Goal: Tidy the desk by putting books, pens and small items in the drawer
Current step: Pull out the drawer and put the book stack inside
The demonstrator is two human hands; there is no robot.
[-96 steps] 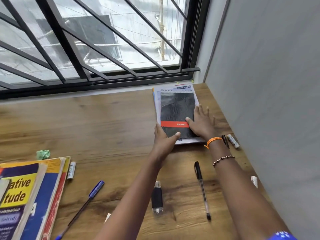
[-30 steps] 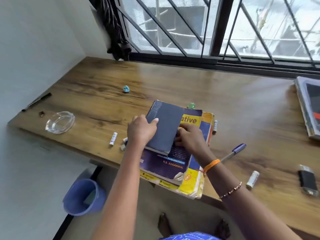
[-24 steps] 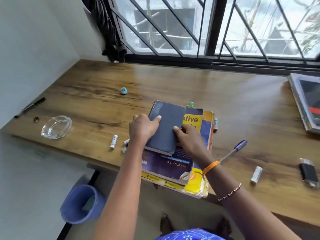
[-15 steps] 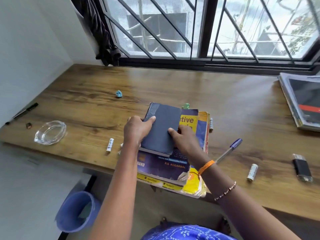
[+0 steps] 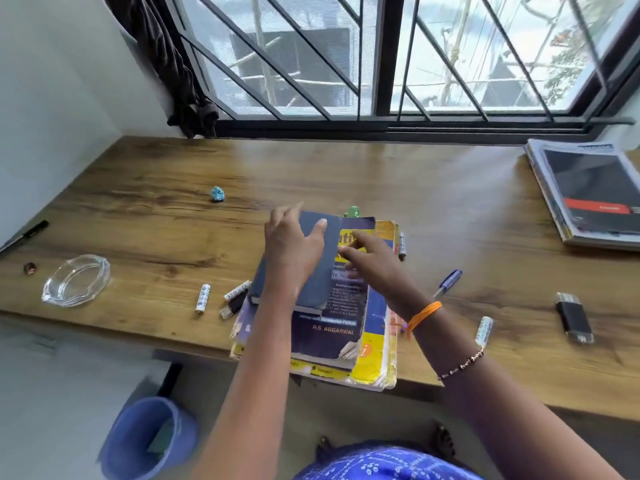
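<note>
Books are being squared into one pile near the front edge of the desk [image 5: 450, 188], and the step in hand is judged to be the seating of the small dark book [image 5: 313, 271] on top of that pile. The left hand [image 5: 291, 258] lies over the book's cover with straight fingers, nothing pinched. The right hand [image 5: 372, 261] reaches in beside it, fingers extended toward the book's right edge; whether contact is made there cannot be told, as that hand is blurred.

For the step to be done well, the small book should be pressed flat and slid until its edges run parallel to the blue textbook [image 5: 332, 323] under it. The pile [image 5: 375, 355] overhangs the front edge, so downward weight is best kept over the part resting on the wood. Pushing the whole pile further onto the desk before lifting would probably be wise.

The small book's long axis runs from the near edge toward the window, tilted slightly rightward at its far end. The larger books below share roughly that direction. No drawer is in view; pens, batteries and a flash drive [image 5: 573, 318] lie scattered around.
</note>
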